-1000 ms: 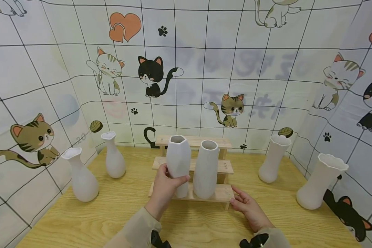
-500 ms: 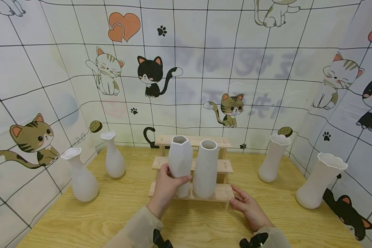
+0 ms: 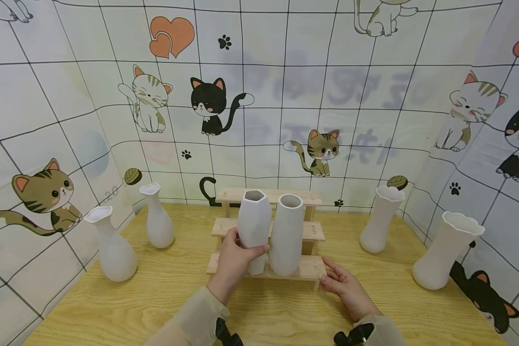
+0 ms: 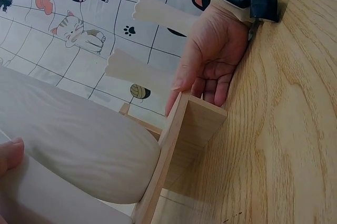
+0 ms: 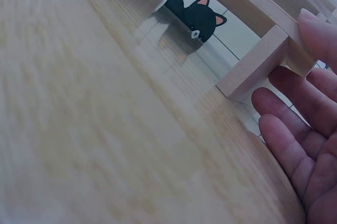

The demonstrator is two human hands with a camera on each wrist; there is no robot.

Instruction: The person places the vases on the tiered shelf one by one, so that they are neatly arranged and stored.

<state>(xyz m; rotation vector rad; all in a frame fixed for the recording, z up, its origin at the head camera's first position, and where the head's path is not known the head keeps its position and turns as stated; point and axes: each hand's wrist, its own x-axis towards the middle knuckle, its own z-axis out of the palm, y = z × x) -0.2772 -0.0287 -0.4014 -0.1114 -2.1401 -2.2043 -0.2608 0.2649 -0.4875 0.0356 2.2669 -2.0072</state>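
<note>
One faceted vase (image 3: pixel 254 221), white with an angular mouth, is in the grip of my left hand (image 3: pixel 232 263), thumb across the front of its lower body and fingers around the far left side. It stands roughly upright over the left-hand half of the lowest step of a wooden stand (image 3: pixel 312 270) (whether its base bears fully on the board, I cannot tell). Just beside it, to the right, the round vase (image 3: pixel 287 240) stands on that same step, smooth-sided with a circular mouth.

My right hand (image 3: pixel 347 291) pinches the right end of the bottom step between thumb and fingertips, close to the leg, with the other fingers loosely bent below. Above that board rise two more steps, each set farther back than the last.

Off to my left, well apart from the stand, are two slim-necked vases with flared lips, the near bottle vase (image 3: pixel 118 259) and the far bottle vase (image 3: pixel 160 231). Over to my right stand the near ruffled vase (image 3: pixel 434 269) and the far ruffled vase (image 3: pixel 377 235), both with wavy rims. All of it sits on a wood-grain table (image 3: pixel 272 319), backed by a white grid-lined wall (image 3: pixel 264 115) printed with cartoon cats.
</note>
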